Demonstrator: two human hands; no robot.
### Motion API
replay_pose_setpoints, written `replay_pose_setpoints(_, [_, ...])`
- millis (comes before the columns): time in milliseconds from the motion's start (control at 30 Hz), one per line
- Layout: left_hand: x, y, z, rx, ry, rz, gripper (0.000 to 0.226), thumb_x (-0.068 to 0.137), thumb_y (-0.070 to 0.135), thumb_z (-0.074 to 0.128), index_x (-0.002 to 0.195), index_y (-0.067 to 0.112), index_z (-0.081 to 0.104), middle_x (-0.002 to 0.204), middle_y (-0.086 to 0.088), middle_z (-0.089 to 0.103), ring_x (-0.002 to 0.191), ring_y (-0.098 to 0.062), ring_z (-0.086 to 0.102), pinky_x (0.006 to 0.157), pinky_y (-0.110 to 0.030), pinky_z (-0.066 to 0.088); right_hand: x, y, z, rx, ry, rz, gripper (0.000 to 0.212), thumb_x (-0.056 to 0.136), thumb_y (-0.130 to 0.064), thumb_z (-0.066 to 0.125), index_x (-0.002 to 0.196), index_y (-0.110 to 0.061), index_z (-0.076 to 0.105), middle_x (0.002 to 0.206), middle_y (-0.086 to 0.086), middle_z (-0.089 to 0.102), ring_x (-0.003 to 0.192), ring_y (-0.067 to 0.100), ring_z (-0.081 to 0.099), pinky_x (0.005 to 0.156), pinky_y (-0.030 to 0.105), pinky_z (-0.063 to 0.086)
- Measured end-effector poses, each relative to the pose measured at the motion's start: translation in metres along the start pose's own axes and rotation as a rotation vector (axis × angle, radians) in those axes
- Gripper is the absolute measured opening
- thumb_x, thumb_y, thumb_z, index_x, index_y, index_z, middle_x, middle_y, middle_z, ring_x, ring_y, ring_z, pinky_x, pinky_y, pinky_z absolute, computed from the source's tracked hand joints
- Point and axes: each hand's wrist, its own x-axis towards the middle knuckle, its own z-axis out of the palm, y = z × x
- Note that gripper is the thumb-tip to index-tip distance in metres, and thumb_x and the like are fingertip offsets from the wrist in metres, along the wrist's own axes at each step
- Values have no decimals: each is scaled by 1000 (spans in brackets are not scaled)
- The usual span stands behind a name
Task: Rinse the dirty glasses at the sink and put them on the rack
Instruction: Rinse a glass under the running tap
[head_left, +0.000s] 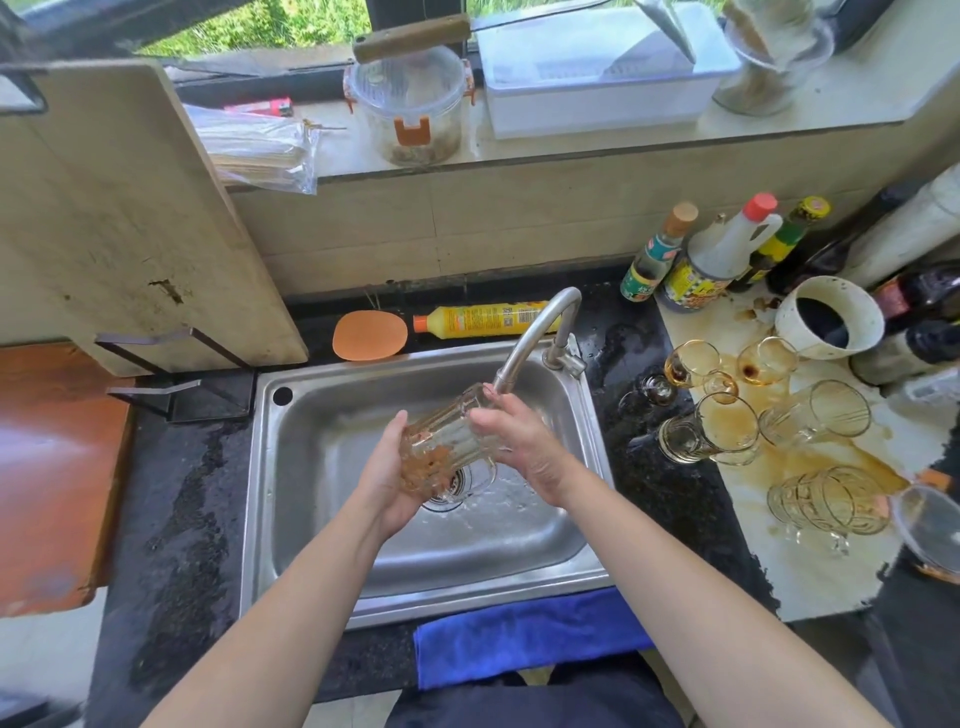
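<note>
A ribbed glass mug with brown residue lies tilted over the steel sink, its mouth under the tap spout. My left hand cups its base from below. My right hand grips it near the rim. Several dirty glasses stand and lie on the stained white counter to the right, among them a ribbed mug on its side. A white lidded rack sits on the window sill behind the sink.
A yellow detergent bottle and an orange sponge lie behind the sink. Sauce bottles and a white cup crowd the right. A cutting board leans at left. A blue cloth hangs at the front edge.
</note>
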Motion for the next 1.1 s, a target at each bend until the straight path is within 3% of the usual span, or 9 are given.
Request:
replay_pose_setpoints(100, [1,1,1,-58,-18,-25,55,102,54,37,106,12,73,98,-14,74,80,-26,64,68,-36,47,4,7,-1,-49,-5,-7,84,71,-41,84,143,-23,44,135,1,58,126,14,58,102,34,48])
replay_pose_setpoints(200, [-1,2,5,-80,-19,-2,45,98,40,37,93,12,72,92,-12,72,76,-27,61,64,-35,45,9,9,2,28,46,-36,76,75,-24,89,138,-21,48,139,3,55,126,16,59,97,29,49])
replay_pose_setpoints(367, [-1,5,9,-137,-74,82,41,98,31,38,96,9,72,97,-14,74,83,-29,66,72,-38,49,10,8,4,-18,160,-87,77,77,-29,89,139,-22,45,127,3,60,119,15,61,82,25,56])
replay_pose_setpoints(433, [-2,4,7,-114,-96,75,43,103,37,40,101,10,73,101,-13,76,85,-27,71,80,-40,54,10,9,2,-41,115,-96,77,77,-28,89,139,-30,43,126,4,59,120,16,59,84,27,59])
replay_pose_setpoints(533, [-1,0,3,-8,-55,41,52,102,55,41,114,15,72,101,-6,76,74,-18,69,58,-26,48,9,6,-1,12,16,-88,57,84,-15,83,121,-42,50,127,1,57,116,17,63,95,37,58])
replay_pose_setpoints(600, [1,-3,3,40,-20,44,56,99,64,40,109,19,72,94,-4,75,64,-14,59,58,-26,40,10,4,-3,59,-13,-75,52,86,-11,80,120,-39,53,136,5,55,117,20,65,95,43,59])
replay_pose_setpoints(733, [1,-4,5,-32,-33,64,49,100,57,39,104,20,71,99,-7,73,82,-21,60,68,-33,43,12,4,-4,71,65,-63,47,85,-20,82,126,-20,59,130,17,63,107,22,72,87,47,62])
replay_pose_setpoints(867, [-1,0,9,-188,-79,134,39,99,33,38,104,12,70,106,-14,72,95,-29,63,77,-38,47,14,2,-1,3,95,-60,40,90,-35,76,123,-22,57,119,12,70,102,18,73,80,40,64])
replay_pose_setpoints(1100, [0,-3,4,128,-102,122,60,100,66,31,114,23,69,104,-8,72,85,-18,53,67,-33,37,20,-3,3,-133,180,-83,37,97,-48,62,122,-20,55,121,7,64,106,19,68,69,38,65])
